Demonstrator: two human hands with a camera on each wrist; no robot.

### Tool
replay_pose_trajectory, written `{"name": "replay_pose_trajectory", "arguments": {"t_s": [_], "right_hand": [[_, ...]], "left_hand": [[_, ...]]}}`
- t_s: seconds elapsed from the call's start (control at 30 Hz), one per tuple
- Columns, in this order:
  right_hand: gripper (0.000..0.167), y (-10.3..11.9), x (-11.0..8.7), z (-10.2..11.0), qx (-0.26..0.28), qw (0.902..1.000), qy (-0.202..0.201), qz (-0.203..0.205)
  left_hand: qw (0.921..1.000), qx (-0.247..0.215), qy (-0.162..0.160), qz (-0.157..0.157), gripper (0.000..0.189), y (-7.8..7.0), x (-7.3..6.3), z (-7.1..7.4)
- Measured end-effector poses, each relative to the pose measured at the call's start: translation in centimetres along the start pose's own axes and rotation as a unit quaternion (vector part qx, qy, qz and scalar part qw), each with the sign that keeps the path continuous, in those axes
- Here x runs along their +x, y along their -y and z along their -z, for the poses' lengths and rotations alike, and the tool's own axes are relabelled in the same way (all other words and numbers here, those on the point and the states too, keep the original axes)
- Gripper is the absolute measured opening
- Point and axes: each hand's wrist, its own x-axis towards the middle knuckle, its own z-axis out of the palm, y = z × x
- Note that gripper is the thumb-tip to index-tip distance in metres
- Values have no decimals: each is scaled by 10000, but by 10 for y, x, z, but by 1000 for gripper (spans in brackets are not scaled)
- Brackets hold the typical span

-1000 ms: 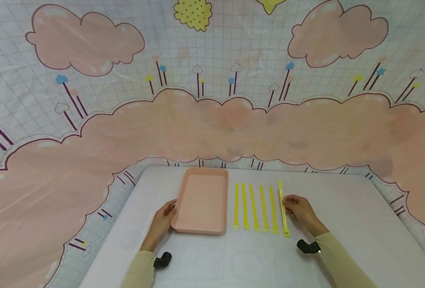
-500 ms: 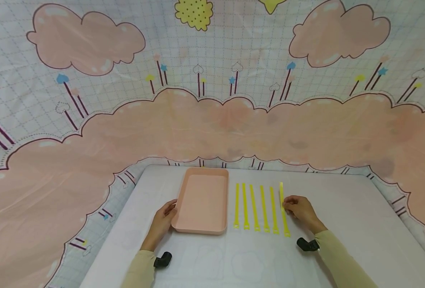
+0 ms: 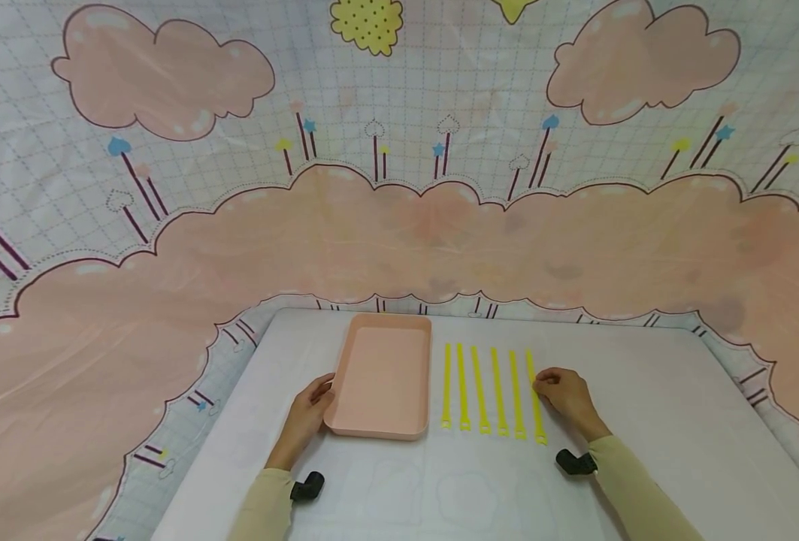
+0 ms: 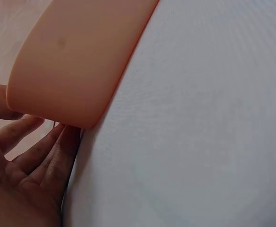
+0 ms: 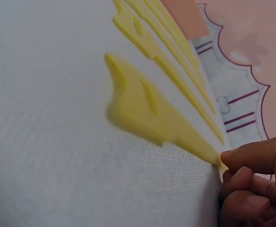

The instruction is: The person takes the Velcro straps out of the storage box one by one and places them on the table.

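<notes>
A row of several flat yellow straps (image 3: pixel 499 394), each with a slotted, wider head at its near end, lies on the table right of a shallow pink tray (image 3: pixel 380 376). With thumb and index finger my right hand (image 3: pixel 564 394) pinches the rightmost yellow strap (image 5: pixel 147 109) partway along its length; its other fingers are curled. That strap lies roughly parallel to the others. At the tray's left side, my left hand (image 3: pixel 307 413) touches the outer wall with fairly straight fingers (image 4: pixel 43 146), close above the table.
A white-covered table (image 3: pixel 656 406) bears everything. Behind it hangs a patterned cloth (image 3: pixel 399 240) with pink clouds. A black camera (image 3: pixel 307 487) is on the left wrist, another black camera (image 3: pixel 576 462) on the right.
The far end of the rightmost strap has come down toward the table in my right hand, lining up with the row. My left hand and the tray have stayed in place.
</notes>
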Motion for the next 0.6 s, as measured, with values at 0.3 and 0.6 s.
{"name": "replay_pose_trajectory", "arguments": {"t_s": [0.3, 0.6], "right_hand": [[28, 2, -9, 1, 70, 9999, 17, 100], [41, 14, -24, 1, 160, 9963, -83, 839]], "left_hand": [[9986, 528, 31, -74, 43, 1, -5, 3], [9916, 1106, -353, -578, 44, -9, -16, 8]]}}
